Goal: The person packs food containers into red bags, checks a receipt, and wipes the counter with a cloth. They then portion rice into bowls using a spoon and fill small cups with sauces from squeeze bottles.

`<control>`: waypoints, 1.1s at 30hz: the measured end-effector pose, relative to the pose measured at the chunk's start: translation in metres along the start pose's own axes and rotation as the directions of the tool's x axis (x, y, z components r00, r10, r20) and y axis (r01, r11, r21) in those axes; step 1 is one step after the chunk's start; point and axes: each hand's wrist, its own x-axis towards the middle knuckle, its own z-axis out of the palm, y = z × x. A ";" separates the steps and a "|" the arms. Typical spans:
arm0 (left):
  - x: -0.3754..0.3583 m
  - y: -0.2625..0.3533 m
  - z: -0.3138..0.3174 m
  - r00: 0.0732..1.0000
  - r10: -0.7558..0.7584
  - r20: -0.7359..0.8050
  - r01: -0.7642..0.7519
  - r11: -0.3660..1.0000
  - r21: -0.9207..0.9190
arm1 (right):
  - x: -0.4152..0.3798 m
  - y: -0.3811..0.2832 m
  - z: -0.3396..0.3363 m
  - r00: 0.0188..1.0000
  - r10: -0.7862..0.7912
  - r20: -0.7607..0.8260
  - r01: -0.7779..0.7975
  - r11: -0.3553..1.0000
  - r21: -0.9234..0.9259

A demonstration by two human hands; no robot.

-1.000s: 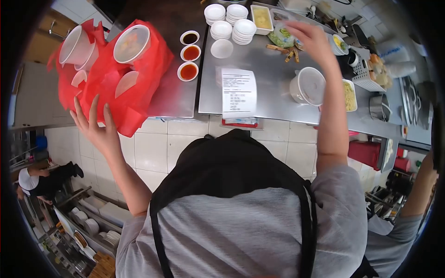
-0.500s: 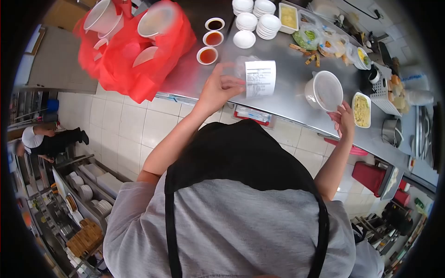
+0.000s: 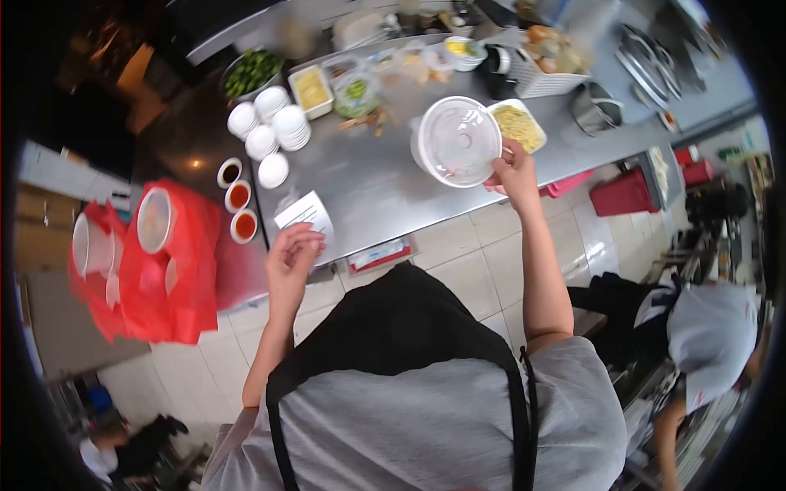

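A round white takeout container with a clear lid (image 3: pixel 460 141) is raised over the steel counter. My right hand (image 3: pixel 516 170) is closed on its right edge, thumb near the lid rim. My left hand (image 3: pixel 293 250) hovers at the counter's front edge, fingers loosely bent and apart, overlapping the lower side of a printed paper receipt (image 3: pixel 306 211). I see no grip on the paper. Behind the receipt lies a small clear plastic bag (image 3: pixel 287 198). Beyond the container, partly covered by it, sits a white tub of chopped yellowish food (image 3: pixel 517 124).
Three sauce cups (image 3: pixel 238 195) and stacked white dishes (image 3: pixel 291 128) stand at the left. Red bags (image 3: pixel 192 286) with tubs lie further left. A white basket (image 3: pixel 550 82) and metal pot (image 3: pixel 596 110) are at the right. One co-worker (image 3: pixel 711 331) stands behind right, another (image 3: pixel 102 454) far left.
My view has swung to the right. My right hand has lifted the container off to the upper left of its tub neighbour. My left hand now overlaps the receipt's lower side.
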 end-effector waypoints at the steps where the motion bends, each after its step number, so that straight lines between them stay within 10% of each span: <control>1: 0.006 0.000 0.008 0.997 -0.001 0.077 0.003 1.000 -0.021 | -0.010 -0.011 0.000 0.992 -0.119 -0.030 0.116 0.990 -0.074; 10: 0.051 0.009 0.101 0.839 0.273 0.471 -0.199 0.959 -0.200 | -0.086 -0.031 -0.022 0.912 -0.334 -0.237 0.255 0.916 -0.310; 21: 0.034 -0.010 0.167 0.565 -0.087 0.820 0.560 0.771 -0.304 | -0.212 0.019 -0.045 0.980 -0.047 -0.192 0.075 0.987 0.139; 29: 0.015 -0.003 0.274 0.253 0.003 0.967 0.603 0.781 -0.160 | -0.232 0.035 -0.135 0.973 0.081 -0.216 0.111 0.656 0.747; 33: 0.034 -0.026 0.325 0.563 -0.075 0.823 0.075 0.996 0.040 | -0.239 0.047 -0.225 0.954 -0.030 -0.297 0.289 0.341 0.894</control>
